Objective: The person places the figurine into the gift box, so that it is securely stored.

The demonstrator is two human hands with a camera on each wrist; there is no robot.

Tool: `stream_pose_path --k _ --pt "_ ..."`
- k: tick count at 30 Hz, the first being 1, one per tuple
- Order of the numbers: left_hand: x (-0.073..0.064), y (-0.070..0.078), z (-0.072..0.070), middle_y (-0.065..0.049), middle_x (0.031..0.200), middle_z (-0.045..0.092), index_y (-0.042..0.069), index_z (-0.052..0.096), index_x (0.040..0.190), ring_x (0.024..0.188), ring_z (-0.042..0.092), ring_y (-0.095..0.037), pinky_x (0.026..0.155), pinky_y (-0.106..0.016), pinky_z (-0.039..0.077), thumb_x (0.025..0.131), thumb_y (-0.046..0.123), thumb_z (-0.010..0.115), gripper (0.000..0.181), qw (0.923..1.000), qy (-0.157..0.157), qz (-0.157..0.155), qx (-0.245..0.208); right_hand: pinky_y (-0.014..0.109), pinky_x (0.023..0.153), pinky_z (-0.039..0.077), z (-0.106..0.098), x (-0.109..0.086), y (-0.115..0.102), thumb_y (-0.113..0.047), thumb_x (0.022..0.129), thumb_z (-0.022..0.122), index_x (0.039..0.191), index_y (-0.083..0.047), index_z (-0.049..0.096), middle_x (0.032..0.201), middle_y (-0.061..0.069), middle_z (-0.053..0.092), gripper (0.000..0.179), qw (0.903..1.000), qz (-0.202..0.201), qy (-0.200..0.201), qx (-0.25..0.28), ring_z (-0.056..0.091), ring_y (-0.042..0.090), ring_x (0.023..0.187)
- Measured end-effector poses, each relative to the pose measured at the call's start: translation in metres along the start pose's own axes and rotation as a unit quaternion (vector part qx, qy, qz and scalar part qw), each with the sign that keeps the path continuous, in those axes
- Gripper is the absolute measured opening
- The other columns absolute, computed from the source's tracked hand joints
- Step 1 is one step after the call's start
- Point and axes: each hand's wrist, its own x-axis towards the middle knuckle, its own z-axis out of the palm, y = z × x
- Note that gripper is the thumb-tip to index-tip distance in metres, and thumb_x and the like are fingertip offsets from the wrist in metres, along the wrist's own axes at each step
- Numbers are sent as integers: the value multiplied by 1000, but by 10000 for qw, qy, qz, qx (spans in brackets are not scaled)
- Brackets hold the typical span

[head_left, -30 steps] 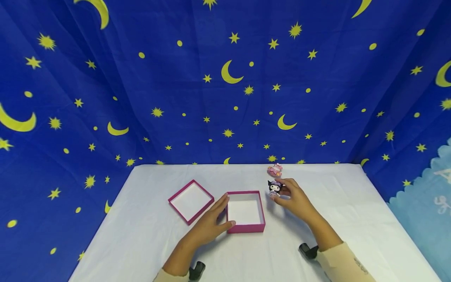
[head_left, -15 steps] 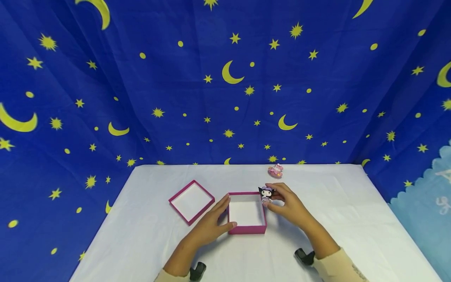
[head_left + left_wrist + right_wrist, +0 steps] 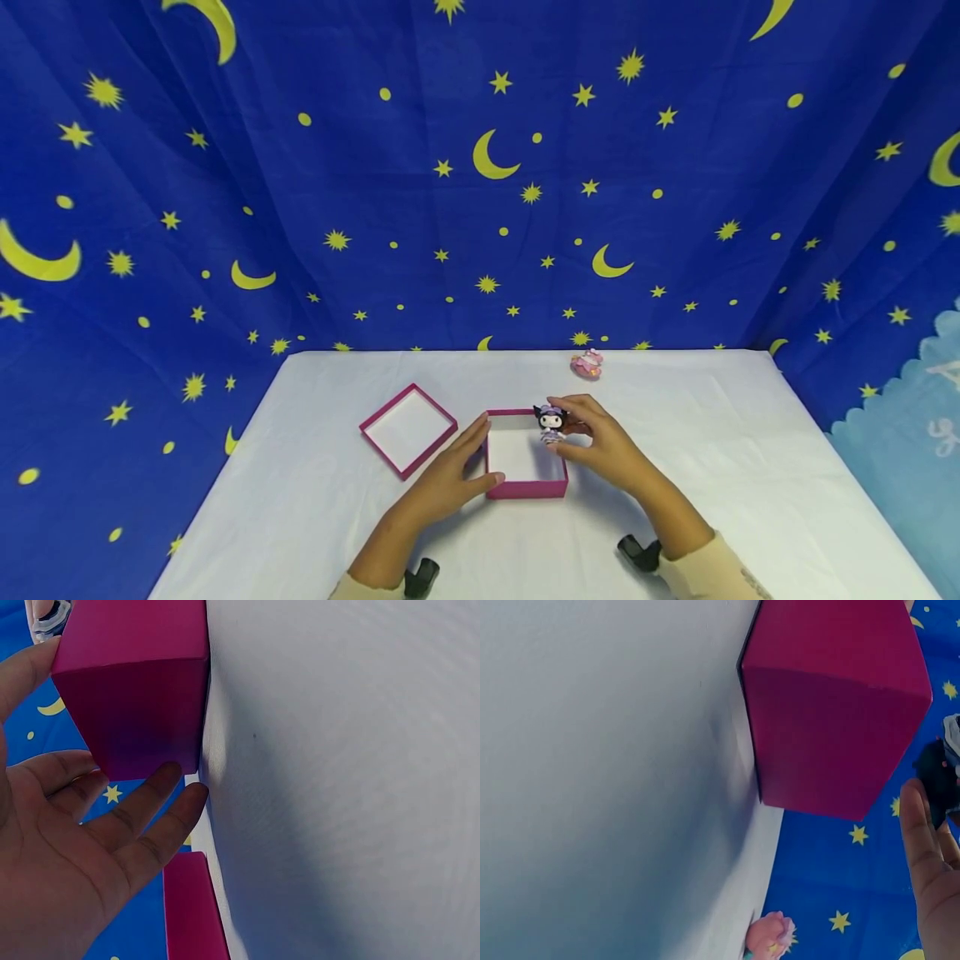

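A small figurine (image 3: 551, 422) with black pointed ears, a white face and a lilac dress is pinched between the thumb and fingers of my right hand (image 3: 600, 437). It hangs upright over the right part of a lidless magenta box (image 3: 527, 489) with a white inside. My left hand (image 3: 442, 479) rests against the box's left side, its thumb at the front corner and its fingers towards the back corner. The left wrist view shows those fingers (image 3: 154, 802) spread and mostly straight along the box wall. In the right wrist view the figurine (image 3: 937, 780) is partly cut off.
Left of the box lies a magenta lid (image 3: 408, 431), turned at an angle with its white inside up. A pink figurine (image 3: 587, 364) sits near the back edge of the white-covered table (image 3: 712, 433). A blue curtain (image 3: 375, 183) with moons and stars stands behind.
My right hand has carried the black-eared figurine leftward and slightly nearer, from right of the box to over it. My left hand, the box and the lid have stayed in place.
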Motion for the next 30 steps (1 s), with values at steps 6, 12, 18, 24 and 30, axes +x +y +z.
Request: stream_pose_path --k 6,12,18,24,30 --pt "0 0 0 2 171 18 18 28 161 157 21 -27 126 -55 23 92 52 69 87 10000 1 4 -13 33 102 56 4 1 -6 -25 85 82 146 -15 55 133 6 57 67 9997 -42 -240 68 67 17 109" --pt "0 0 0 1 171 18 17 28 161 157 21 -29 126 -55 23 92 52 69 87 10000 -8 23 -3 36 103 55 9 3 -12 -24 87 81 147 -14 52 136 7 54 68 9983 75 -571 1 66 22 115" --pt "0 1 -1 1 171 18 16 29 161 157 21 -29 125 -56 23 93 45 71 85 10000 1 -9 -65 34 102 56 15 5 -16 -22 88 80 148 -11 50 137 7 53 69 9974 82 -718 26 66 26 116" --pt "-1 1 0 2 171 20 14 30 160 157 21 -27 125 -56 23 93 41 72 84 9999 21 41 -122 34 100 57 19 7 -15 -27 86 82 144 -17 52 131 2 55 66 9965 137 -820 -114 68 22 114" --pt "0 0 -1 1 171 19 15 30 160 157 22 -28 125 -56 24 93 43 71 84 9999 -8 20 -110 35 100 57 22 10 -14 -24 85 83 140 -15 56 130 3 55 62 9950 110 -982 -166 68 24 115"
